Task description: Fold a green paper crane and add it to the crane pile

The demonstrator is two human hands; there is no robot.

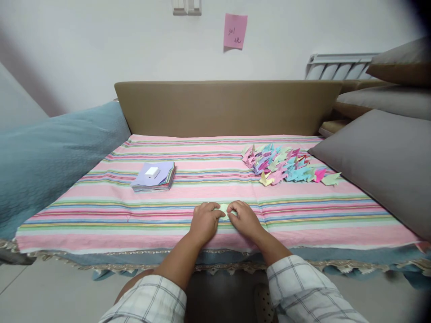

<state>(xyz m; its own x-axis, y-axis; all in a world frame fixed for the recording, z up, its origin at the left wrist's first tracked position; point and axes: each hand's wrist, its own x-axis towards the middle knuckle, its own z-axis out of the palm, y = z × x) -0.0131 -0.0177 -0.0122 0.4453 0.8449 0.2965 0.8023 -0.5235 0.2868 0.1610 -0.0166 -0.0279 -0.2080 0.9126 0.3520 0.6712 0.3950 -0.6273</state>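
A small piece of pale green paper (224,209) lies between my hands, low over the striped cloth near the front of the seat. My left hand (204,220) pinches its left side between thumb and fingers. On the right side, my right hand (245,218) grips it with thumb and fingertips. The fingers cover much of the paper, so its folds are hard to make out. Farther back to the right lies a pile of folded paper figures (283,163) in pink, blue, green, purple and yellow.
At the left stands a stack of coloured paper sheets (158,183) with a small white block (152,172) on top. The pink striped cloth (208,179) covers the seat. Grey cushions (380,157) bound the right side, a blue-covered armrest (60,157) the left. A brown backrest (229,107) closes the back.
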